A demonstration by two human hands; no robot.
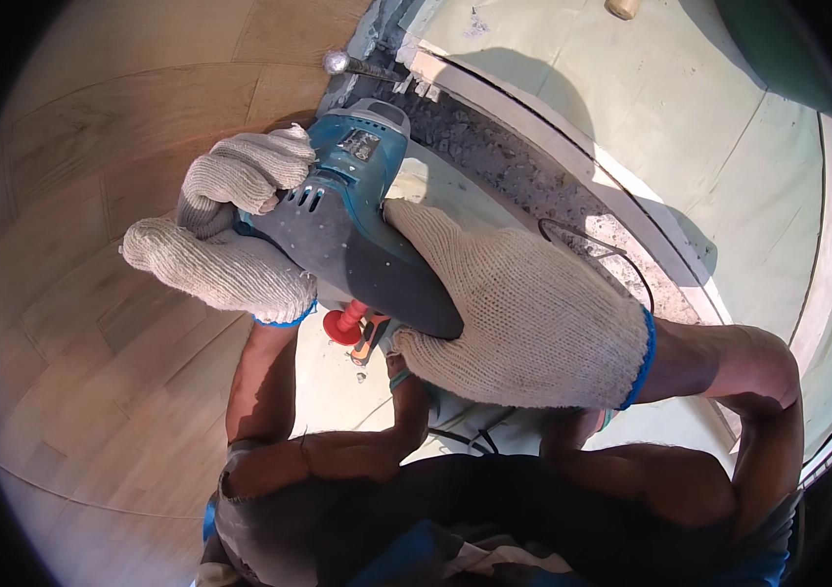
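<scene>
A teal and dark grey rotary hammer (362, 210) is held in front of me, pointing away and slightly right. My left hand (225, 220), in a knitted white work glove with a blue cuff, is closed at the tool's left side; what its fingers wrap round there is mostly hidden. My right hand (523, 308), gloved the same way, grips the rear handle from the right. Any bit at the front end is out of sight. Beyond the tool's front, a dark rod with a round silvery end (337, 63) lies across a rough grey channel (494, 147).
Wood-look tiles (73, 235) cover the left side. Pale green sheeting (768, 186) spreads at right, beside a light edging strip (572, 157). A black cable (621, 252) curves over the channel. Below the tool sit a red round-guarded object (342, 326) and an orange-black item (369, 342), near my feet.
</scene>
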